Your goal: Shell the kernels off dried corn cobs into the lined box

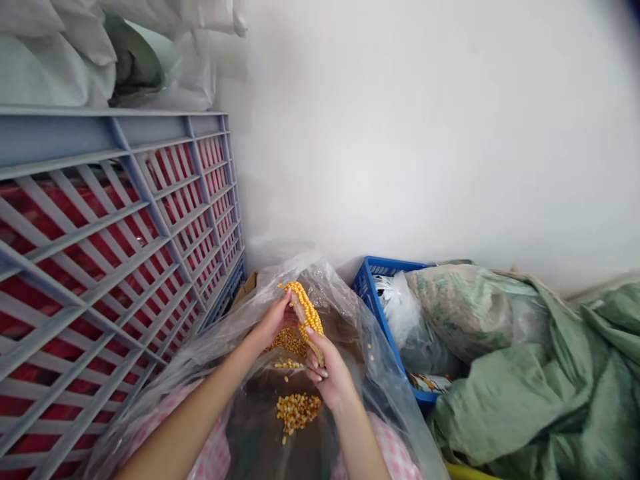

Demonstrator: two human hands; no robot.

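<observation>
A yellow corn cob (306, 313) with part of its kernels stripped is held between both hands over a clear plastic bag (350, 333). My left hand (273, 322) grips the cob's upper end, fingers closed round it. My right hand (330, 375) holds its lower end, thumb pressed on the kernels. Loose kernels (297, 410) lie in a small heap in the bag below the hands, and a few more (289, 364) are falling or resting just under the cob.
A grey plastic crate (115, 253) with red contents stands at the left, white sacks (60, 53) on top. A blue basket (380, 313) holds plastic bags on the right, beside green woven sacks (525, 380). A white wall (425, 133) is behind.
</observation>
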